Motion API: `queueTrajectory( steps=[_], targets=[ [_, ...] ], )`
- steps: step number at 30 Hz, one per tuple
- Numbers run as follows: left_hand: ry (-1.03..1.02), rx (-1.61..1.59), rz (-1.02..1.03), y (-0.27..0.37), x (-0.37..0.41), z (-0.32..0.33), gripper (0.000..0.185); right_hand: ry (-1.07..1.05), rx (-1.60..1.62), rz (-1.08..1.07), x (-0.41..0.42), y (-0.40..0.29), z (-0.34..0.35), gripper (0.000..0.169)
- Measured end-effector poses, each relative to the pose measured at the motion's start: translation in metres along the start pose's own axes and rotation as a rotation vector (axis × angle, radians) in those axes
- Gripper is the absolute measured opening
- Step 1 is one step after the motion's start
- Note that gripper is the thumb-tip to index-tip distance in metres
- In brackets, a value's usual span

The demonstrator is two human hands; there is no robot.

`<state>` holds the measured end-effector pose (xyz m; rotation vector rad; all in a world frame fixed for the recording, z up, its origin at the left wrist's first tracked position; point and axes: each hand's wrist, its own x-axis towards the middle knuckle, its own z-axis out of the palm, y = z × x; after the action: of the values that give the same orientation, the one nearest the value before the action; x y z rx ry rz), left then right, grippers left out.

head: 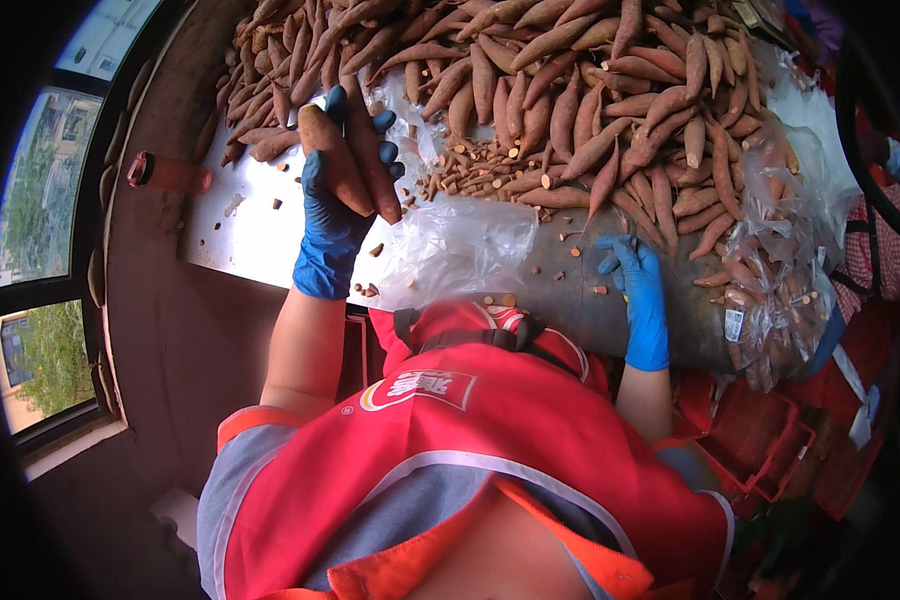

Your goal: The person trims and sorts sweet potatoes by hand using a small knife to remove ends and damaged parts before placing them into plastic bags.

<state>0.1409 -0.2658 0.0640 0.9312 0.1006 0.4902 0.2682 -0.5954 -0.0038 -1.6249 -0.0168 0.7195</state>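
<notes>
My left hand [337, 217], in a blue glove, is raised over the left part of the metal table and holds two sweet potatoes, a shorter one [330, 157] and a longer one [367, 150] side by side, fingers wrapped round them. My right hand [630, 270], also gloved in blue, is low over the table's front right part, palm partly turned up and fingers loosely bent; I see nothing in it. Just beyond it lie sweet potatoes [664, 199] from a large pile. A crumpled clear plastic bag [465, 244] lies between the hands.
Small cut ends [465, 169] are heaped before the pile. At the right, a clear bag of sweet potatoes [780, 300] hangs over the table edge [232, 271]. A red bottle [166, 172] lies at the left near the windows. Red plastic crates [757, 442] stand low at the right.
</notes>
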Motion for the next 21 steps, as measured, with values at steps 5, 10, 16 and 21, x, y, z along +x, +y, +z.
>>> queueTrajectory(
  steps=[5,10,16,21],
  targets=[
    [-0.06,-0.135,0.008,-0.01,-0.03,0.006,0.076,-0.178,-0.295,-0.476,-0.023,-0.004,0.054,0.016],
    [-0.033,-0.154,-0.063,-0.03,-0.032,0.028,0.064,-0.294,-0.824,-0.574,-0.005,0.006,0.071,0.02],
    [-0.756,0.955,-0.224,-0.069,-0.033,0.023,0.035,-0.247,0.193,-0.023,-0.011,0.015,0.051,0.01],
    [-0.614,1.513,0.003,-0.112,-0.022,0.008,0.018,-0.458,0.018,-0.034,-0.022,0.017,0.022,0.011]
  ],
)
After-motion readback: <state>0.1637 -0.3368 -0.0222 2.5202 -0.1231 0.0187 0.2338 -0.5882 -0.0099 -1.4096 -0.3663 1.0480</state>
